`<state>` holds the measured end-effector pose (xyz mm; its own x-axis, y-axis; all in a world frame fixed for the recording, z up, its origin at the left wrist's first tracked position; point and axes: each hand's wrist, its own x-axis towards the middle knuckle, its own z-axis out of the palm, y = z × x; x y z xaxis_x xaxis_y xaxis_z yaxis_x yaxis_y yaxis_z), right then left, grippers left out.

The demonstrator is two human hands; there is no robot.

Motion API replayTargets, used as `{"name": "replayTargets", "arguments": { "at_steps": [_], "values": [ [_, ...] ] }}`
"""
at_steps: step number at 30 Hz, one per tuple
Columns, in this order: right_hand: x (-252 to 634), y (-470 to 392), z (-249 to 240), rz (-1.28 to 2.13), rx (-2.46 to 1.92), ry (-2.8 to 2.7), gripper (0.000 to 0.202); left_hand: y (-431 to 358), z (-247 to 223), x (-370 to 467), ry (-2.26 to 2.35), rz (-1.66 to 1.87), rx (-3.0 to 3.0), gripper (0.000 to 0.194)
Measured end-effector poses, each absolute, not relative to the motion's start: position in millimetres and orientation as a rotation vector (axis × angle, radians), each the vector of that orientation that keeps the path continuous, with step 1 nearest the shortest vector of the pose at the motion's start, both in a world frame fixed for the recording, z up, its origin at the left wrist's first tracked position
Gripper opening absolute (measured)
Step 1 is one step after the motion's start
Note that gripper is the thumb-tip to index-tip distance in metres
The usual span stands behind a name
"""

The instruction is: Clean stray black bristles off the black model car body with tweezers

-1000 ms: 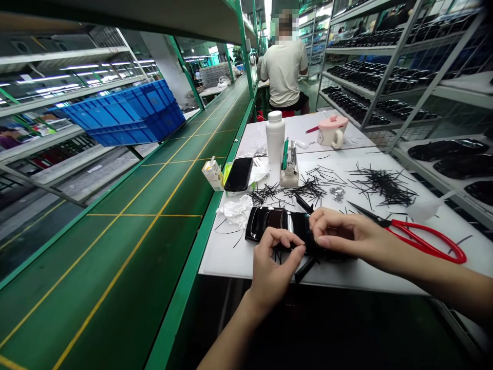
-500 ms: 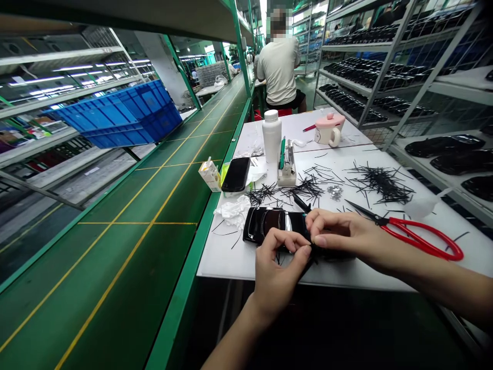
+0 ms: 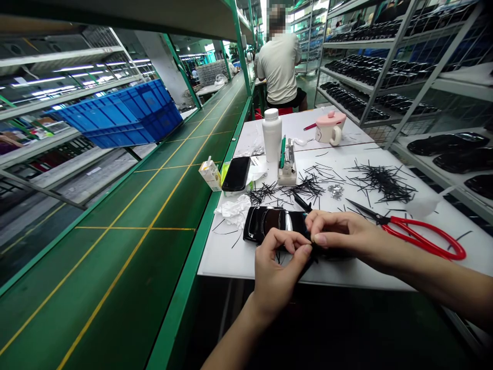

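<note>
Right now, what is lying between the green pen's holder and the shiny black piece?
Thin black strips lie scattered there, as the head view shows.

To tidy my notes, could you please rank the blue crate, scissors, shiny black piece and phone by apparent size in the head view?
1. Blue crate
2. Scissors and shiny black piece, partly covered: unsure between them
3. Phone

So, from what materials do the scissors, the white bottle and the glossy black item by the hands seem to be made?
Scissors: dark blades, probably metal, being thin and pointed; smooth red handles, likely plastic, evenly coloured.
White bottle: probably plastic, low-sheen, being opaque and uniformly white.
Glossy black item: patent leather or coated synthetic, perhaps, from its bright reflections; the look leaves this open.
</note>
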<state>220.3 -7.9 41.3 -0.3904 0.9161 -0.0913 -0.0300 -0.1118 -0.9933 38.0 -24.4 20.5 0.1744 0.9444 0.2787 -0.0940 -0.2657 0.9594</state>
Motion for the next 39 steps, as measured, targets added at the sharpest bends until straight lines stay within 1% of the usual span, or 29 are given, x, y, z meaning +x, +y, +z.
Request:
{"name": "replayTargets", "arguments": {
  "at_steps": [4,11,16,29,34,39],
  "values": [
    [219.2,-8.0,40.9,1.629,-1.025,-1.384,0.025,-24.4,21.0,38.3,0.863,1.299,1.430,0.028],
    [218.5,-9.4,43.1,1.637,-1.071,-1.387,0.032,-24.5,20.5,38.3,0.868,1.298,1.428,0.029],
    [218.4,-9.8,42.2,1.678,-1.031,-1.348,0.027,-24.8,20.0,37.8,0.852,1.297,1.428,0.029],
    [217.8,-10.3,40.0,1.691,-1.006,-1.351,0.024,-26.2,20.0,37.0,0.838,1.301,1.422,0.029],
    [219.7,-13.1,37.1,1.510,-0.990,-1.508,0.020,-26.7,19.3,36.5,0.863,1.295,1.409,0.030],
    [221.0,-19.0,34.7,1.122,-0.969,-1.748,0.008,-26.9,19.6,36.8,0.869,1.293,1.398,0.030]
  ]
}}
